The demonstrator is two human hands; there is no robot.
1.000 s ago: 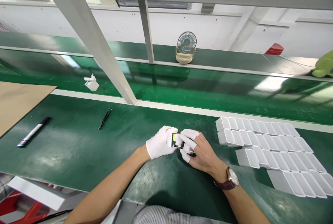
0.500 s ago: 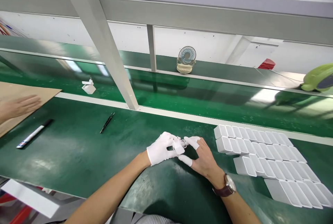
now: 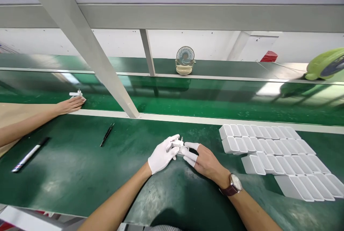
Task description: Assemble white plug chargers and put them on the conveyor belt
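My left hand [image 3: 163, 156], in a white glove, pinches a small white plug [image 3: 177, 144] above the green table. A thin pin stands up from its top. White finger covers sit on fingers of my right hand [image 3: 205, 161], which closes on the plug's right side. My fingers hide part of the plug. Right of my hands, several open white plastic cases [image 3: 255, 168] stand in staggered rows.
A co-worker's hand [image 3: 70, 105] reaches a similar white plug [image 3: 79, 94] on the green conveyor [image 3: 172, 98]. Tweezers [image 3: 107, 135] and a marker [image 3: 30, 155] lie left. A slanted post [image 3: 88, 52] rises ahead. Behind stand a small fan [image 3: 185, 60] and a green fan [image 3: 324, 65].
The plug in my hands has turned, its pin now pointing up, and my right fingers have closed in. The co-worker's hand has moved right onto the other plug. The view has shifted.
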